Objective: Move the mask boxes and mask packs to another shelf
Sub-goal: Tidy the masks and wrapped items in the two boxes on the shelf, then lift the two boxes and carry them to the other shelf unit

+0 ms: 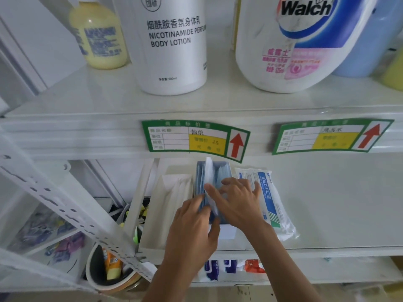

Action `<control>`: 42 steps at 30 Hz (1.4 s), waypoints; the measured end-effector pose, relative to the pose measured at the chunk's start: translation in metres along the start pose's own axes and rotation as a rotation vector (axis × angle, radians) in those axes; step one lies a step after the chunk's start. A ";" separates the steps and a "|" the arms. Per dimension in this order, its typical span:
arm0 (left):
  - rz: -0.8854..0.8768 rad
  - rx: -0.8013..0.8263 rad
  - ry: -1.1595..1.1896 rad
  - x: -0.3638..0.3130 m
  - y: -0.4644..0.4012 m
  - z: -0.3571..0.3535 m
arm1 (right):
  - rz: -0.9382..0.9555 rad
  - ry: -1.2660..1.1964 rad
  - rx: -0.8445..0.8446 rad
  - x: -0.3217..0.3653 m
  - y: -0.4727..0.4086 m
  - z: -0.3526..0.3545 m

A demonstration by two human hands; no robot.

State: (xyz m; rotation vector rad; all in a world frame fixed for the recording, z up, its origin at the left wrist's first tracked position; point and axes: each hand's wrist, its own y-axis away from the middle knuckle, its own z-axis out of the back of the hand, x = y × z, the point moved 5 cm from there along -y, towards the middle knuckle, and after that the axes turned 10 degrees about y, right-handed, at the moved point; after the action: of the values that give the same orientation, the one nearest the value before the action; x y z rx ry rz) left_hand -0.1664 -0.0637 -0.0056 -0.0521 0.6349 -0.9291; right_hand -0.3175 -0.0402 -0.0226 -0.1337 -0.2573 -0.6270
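On the middle shelf [331, 203] an open box of blue masks [214, 171] stands between an open white mask box [170, 197] on its left and a clear mask pack [269, 199] with a blue label on its right. My left hand [192, 227] grips the near end of the blue mask box. My right hand [235, 201] rests over the blue masks, thumb and fingers pinching a white sheet [210, 188] that sticks up among them. The right hand's outer fingers touch the mask pack's edge.
The upper shelf holds a yellow bottle [100, 35], a white body lotion bottle [172, 44] and a Walch jug [296, 40]. Two green price tags [194, 138] hang on its front edge. A perforated upright [65, 205] crosses at left. Wipe packs [231, 267] lie on the shelf below.
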 end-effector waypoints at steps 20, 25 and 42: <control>-0.082 -0.003 -0.015 0.019 0.021 -0.006 | 0.064 0.301 0.138 0.013 0.001 -0.022; -0.006 0.033 -0.004 0.020 0.021 -0.006 | 0.025 0.014 -0.002 0.016 0.008 -0.018; 0.840 -0.041 0.760 0.111 0.067 0.023 | -0.542 -1.287 0.249 -0.029 0.023 -0.070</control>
State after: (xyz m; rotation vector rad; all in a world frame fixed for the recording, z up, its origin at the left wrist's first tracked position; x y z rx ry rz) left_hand -0.0574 -0.1120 -0.0610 0.5213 1.2464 -0.0821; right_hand -0.3124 -0.0196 -0.0989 -0.2169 -1.6500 -0.9724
